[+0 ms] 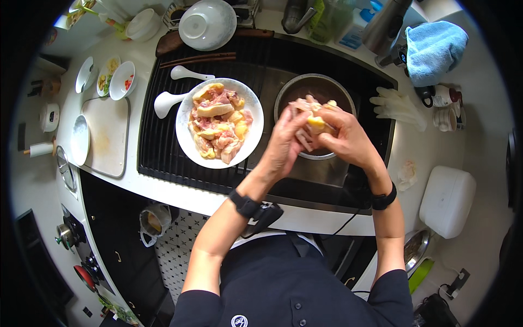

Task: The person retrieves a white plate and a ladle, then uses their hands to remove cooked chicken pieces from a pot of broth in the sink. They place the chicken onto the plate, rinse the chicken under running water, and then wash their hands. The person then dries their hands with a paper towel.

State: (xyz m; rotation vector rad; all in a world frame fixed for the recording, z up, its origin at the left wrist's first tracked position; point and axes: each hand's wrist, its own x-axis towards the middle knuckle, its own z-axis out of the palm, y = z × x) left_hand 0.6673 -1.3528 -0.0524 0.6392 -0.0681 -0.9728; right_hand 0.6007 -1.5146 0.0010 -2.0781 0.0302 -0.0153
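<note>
Far left of the counter: a white cutting board (pixel 106 133), with small white dishes (pixel 122 80) above it. Next, on the black ribbed drainboard (pixel 158 141), two white spoons (pixel 173 98) lie just beside a white plate (pixel 188 143) heaped with raw chicken pieces (pixel 219 126), pink flesh with yellow skin.

Right of the plate, a metal bowl (pixel 294 90) stands in the sink. Both hands meet directly above it. The left hand (pixel 284 144) is closed around one raw chicken piece (pixel 315 121) from the left side, fingers curled over its near edge. The right hand (pixel 348 139) clasps the same piece from the right, thumb and fingers pinching the yellow skin end. The piece sits between the two palms, held clear of the bowl's rim; whether it touches the bowl's contents cannot be told.

Further right: white gloves (pixel 396 106) on the counter, a blue cloth (pixel 436 50) above them, and a white box (pixel 448 200) at the lower right.
</note>
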